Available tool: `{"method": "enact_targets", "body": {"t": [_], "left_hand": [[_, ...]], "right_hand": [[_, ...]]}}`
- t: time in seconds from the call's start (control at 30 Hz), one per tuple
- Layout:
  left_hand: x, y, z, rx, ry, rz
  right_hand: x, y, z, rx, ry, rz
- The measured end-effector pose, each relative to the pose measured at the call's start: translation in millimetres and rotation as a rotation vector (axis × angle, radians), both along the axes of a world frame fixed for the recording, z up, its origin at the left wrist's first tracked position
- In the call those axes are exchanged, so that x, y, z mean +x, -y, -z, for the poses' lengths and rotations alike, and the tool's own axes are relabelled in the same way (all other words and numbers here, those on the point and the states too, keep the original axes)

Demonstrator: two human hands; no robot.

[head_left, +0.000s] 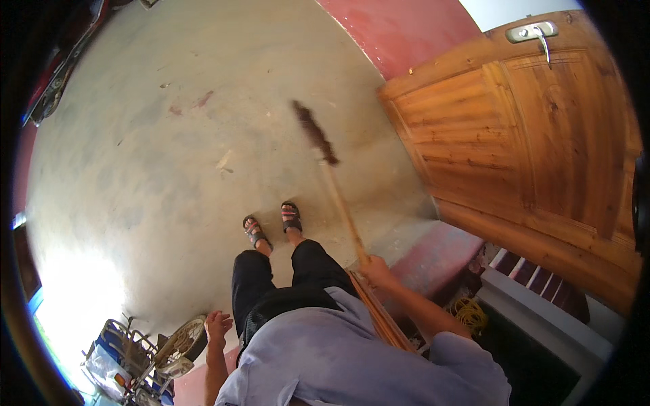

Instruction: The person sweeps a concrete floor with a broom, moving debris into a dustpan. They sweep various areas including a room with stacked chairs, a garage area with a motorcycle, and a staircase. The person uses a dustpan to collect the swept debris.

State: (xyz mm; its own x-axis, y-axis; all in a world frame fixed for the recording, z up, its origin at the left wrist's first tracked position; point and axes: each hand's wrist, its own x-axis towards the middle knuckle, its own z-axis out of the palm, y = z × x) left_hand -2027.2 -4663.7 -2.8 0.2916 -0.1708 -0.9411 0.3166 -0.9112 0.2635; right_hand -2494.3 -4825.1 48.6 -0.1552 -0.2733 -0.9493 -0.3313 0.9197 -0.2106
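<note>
My right hand is wrapped round the wooden handle of a broom. The broom reaches forward over the floor, and its dark brown bristle head is smeared by motion. Whether the bristles touch the floor is hard to make out. Down at my left side hangs my left hand, holding nothing, with its fingers loosely apart.
The concrete floor carries small scraps and reddish stains. To the right stands a wooden door with a metal handle. A wheeled vehicle is at lower left. Yellow cord and a white-edged frame lie at lower right.
</note>
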Motion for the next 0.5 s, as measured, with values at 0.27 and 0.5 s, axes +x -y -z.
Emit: {"method": "enact_targets", "body": {"t": [0.27, 0.5], "left_hand": [[48.0, 1.2, 0.8, 0.046, -0.022, 0.150], [111.2, -27.1, 11.7, 0.129, -0.096, 0.118]], "right_hand": [[-156.3, 39.5, 154.1, 0.167, 0.249, 0.465], [101.7, 57.3, 216.9, 0.144, 0.237, 0.500]]}}
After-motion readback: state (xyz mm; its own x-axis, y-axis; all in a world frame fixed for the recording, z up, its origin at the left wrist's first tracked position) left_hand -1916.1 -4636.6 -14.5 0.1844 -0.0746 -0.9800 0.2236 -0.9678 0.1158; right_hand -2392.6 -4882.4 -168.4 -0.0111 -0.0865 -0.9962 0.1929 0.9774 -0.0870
